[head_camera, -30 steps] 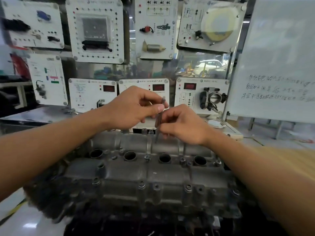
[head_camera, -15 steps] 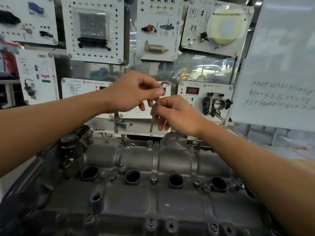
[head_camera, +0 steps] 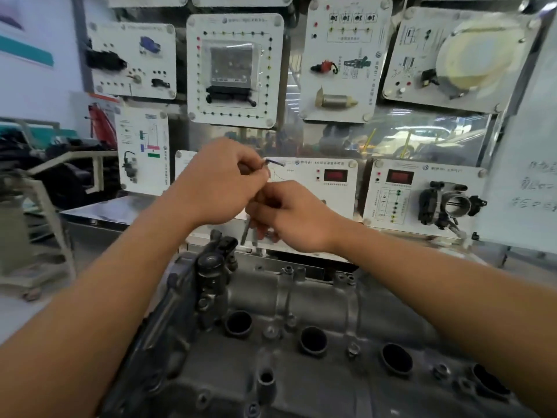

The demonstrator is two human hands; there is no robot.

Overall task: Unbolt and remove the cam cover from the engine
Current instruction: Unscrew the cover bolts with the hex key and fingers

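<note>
Both grips are clamped on the L-shaped key [head_camera: 246, 229]: the left hand [head_camera: 217, 182] pinches it near the bent top end, while the right hand [head_camera: 292, 217] curls round the shaft just below, the two hands touching and the straight tip poking out underneath. They're held up above the cam cover [head_camera: 325, 315], which sits on the engine right below them. It's a dull grey cast-metal lid with a rounded ridge along the back, four dark round wells [head_camera: 312, 340] in a row and small bolts [head_camera: 353, 349] dotted between them.
</note>
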